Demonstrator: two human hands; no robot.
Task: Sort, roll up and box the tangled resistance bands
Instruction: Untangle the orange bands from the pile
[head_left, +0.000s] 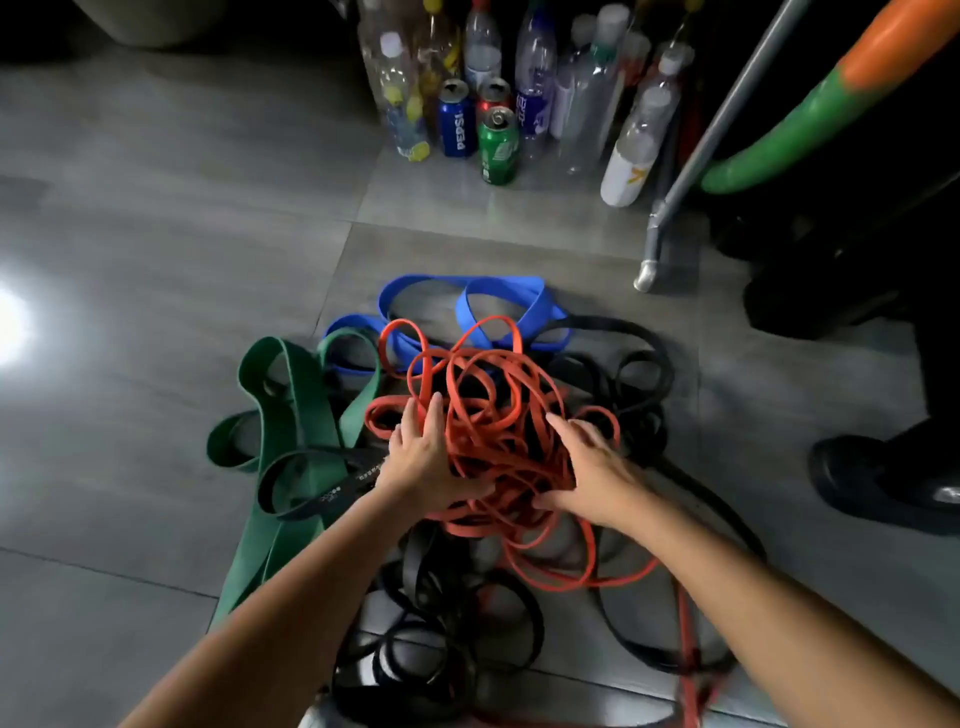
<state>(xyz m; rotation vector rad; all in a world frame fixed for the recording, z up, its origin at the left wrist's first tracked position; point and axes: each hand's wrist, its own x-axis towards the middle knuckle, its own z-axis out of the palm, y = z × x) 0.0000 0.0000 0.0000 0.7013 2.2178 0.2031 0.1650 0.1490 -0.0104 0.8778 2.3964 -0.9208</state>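
1. Now both hands sit on the orange band tangle (488, 447) in the middle of the floor pile. The left hand (423, 460) and right hand (589, 467) lie with fingers spread, and nothing is clearly pinched.
2. Best, I judge, to lift the orange loops loosely, easing them off the black bands (613, 323), green band (296, 410) and blue band (537, 306) rather than pulling them tight.
3. No box shows. The clear plastic bottles (535, 57) behind look empty. The Pepsi can (457, 124) and green can (500, 148) stand opened, contents unseen.
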